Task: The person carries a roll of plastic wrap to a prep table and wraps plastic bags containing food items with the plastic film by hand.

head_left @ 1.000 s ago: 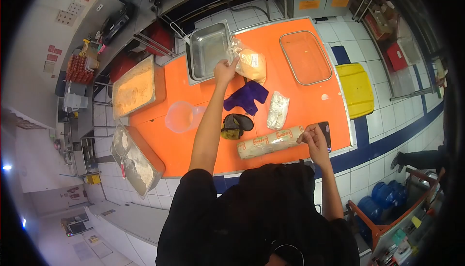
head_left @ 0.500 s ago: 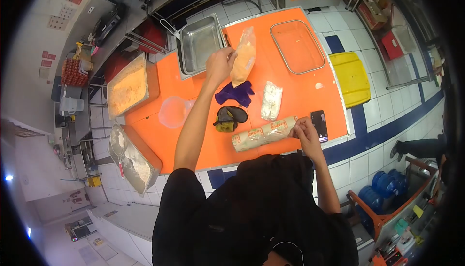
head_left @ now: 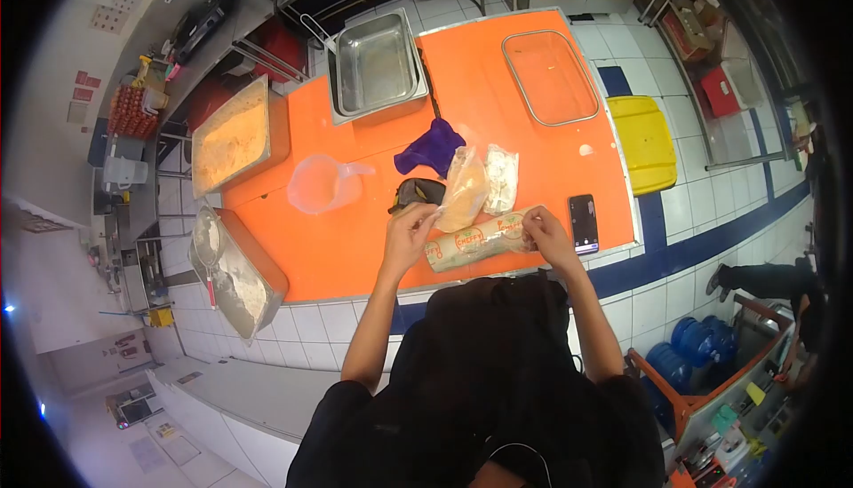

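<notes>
In the head view, my left hand (head_left: 410, 232) is closed, its fingertips pinching the lower left edge of a clear plastic bag of orange powder (head_left: 466, 188). That bag lies slanted, its lower end against a printed roll of clear plastic (head_left: 480, 243) near the table's front edge. My right hand (head_left: 548, 238) has its fingers closed on the roll's right end. Just beyond my left hand is a dark and yellow pouch (head_left: 421, 191), partly covered. A purple cloth (head_left: 430, 149) lies behind the bag, and a white-filled bag (head_left: 502, 181) lies to its right.
On the orange table (head_left: 355, 261) are a clear jug (head_left: 324, 183), a steel pan (head_left: 416, 71), a wire-rimmed basket (head_left: 593, 119) and a phone (head_left: 584, 223). Tubs of orange powder (head_left: 233, 146) and white flour (head_left: 249, 297) stand at the left. A person (head_left: 764, 282) is at far right.
My left hand has brought the bag of orange powder from the back of the table towards me, down beside the roll. My right hand stays at the roll's right end.
</notes>
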### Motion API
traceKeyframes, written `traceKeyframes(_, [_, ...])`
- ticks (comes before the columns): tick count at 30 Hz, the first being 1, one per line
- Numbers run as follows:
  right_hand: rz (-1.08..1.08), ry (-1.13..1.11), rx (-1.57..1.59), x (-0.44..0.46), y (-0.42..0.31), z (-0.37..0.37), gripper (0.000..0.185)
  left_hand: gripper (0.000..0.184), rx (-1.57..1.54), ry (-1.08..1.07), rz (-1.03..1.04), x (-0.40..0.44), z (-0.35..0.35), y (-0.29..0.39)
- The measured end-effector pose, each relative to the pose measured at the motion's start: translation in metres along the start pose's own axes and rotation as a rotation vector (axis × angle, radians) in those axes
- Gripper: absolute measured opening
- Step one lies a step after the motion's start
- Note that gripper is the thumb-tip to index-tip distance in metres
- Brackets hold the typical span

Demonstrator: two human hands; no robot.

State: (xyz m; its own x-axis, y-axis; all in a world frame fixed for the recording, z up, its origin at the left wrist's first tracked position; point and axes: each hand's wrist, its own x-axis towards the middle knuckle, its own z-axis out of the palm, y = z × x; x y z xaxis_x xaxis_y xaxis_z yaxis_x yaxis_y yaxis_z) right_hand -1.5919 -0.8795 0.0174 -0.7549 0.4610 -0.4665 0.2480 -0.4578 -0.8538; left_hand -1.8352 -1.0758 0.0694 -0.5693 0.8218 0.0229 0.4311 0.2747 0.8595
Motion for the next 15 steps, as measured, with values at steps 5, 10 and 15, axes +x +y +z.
traceKeyframes(5, [-0.212, -0.038, -0.858, 0.101, 0.054, -0.006, 0.019, 0.013, -0.031, 0.045, -0.058, -0.011, -0.001, -0.014])
traceKeyframes(10, [0.218, -0.267, -1.516, 0.142, 0.063, 0.032, 0.027, 0.013, -0.030, 0.110, 0.000, -0.003, -0.005, -0.014])
traceKeyframes(15, [-0.006, 0.000, -1.294, 0.124, 0.095, 0.022, 0.029, 0.013, -0.006, 0.047, 0.007, 0.005, -0.015, -0.001])
